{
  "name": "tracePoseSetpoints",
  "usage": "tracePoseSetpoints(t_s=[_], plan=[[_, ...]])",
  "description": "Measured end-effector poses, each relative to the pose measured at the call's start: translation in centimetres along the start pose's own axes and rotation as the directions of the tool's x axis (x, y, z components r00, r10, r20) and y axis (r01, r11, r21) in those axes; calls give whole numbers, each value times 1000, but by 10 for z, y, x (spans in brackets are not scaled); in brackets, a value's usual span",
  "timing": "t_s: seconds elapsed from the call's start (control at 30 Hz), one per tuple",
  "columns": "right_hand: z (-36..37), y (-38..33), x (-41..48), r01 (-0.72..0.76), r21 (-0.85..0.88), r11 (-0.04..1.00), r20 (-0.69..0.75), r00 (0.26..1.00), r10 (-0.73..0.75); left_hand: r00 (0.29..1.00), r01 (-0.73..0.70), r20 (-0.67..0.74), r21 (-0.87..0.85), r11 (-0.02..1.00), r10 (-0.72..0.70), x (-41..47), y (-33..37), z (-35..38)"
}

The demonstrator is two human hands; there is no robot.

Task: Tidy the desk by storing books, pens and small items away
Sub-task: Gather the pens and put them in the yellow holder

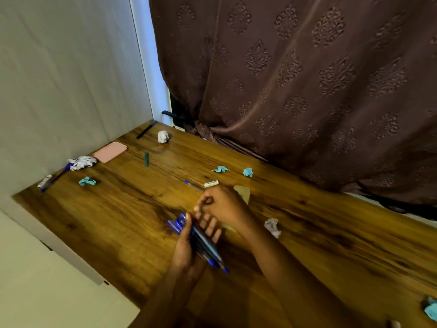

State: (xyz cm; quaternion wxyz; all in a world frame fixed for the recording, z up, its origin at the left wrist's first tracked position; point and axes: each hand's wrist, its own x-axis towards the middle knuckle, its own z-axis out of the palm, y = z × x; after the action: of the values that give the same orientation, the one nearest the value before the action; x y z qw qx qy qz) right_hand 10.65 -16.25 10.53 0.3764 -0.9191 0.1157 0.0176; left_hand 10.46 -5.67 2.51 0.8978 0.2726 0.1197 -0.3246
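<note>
My left hand [186, 245] grips a bundle of blue pens [201, 240] over the middle of the wooden desk [118, 221]. Just above it, my right hand [222, 207] has its fingers curled; whether it holds something I cannot tell. A blue pen [192, 185] and a small white tube [211, 184] lie right beyond the right hand. A teal marker [146, 159] lies further back. One dark pen [146, 130] sits at the far corner, and another blue pen [55, 177] lies by the left wall beside a white tube [45, 181].
Crumpled paper balls lie scattered: white ones [163, 136], [82, 162], [272, 227] and teal ones [87, 181], [220, 169], [247, 172], [430, 308]. A pink tray [110, 151] sits against the left wall. A brown curtain [307, 79] hangs along the desk's far edge.
</note>
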Motion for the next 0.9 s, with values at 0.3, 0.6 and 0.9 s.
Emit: tracePoseSetpoints(t_s=[0.3, 0.6, 0.9], plan=[[1, 21, 85, -10, -257, 966, -199, 979, -42, 984, -77, -172, -131, 988, 54, 3, 31, -29], [44, 6, 152, 62, -660, 748, 66, 997, -24, 969, -168, -192, -48, 985, 156, 3, 62, -41], [59, -5, 144, 17, -435, 900, 3, 1000, -18, 964, -173, -216, -57, 983, 157, -10, 84, -49]])
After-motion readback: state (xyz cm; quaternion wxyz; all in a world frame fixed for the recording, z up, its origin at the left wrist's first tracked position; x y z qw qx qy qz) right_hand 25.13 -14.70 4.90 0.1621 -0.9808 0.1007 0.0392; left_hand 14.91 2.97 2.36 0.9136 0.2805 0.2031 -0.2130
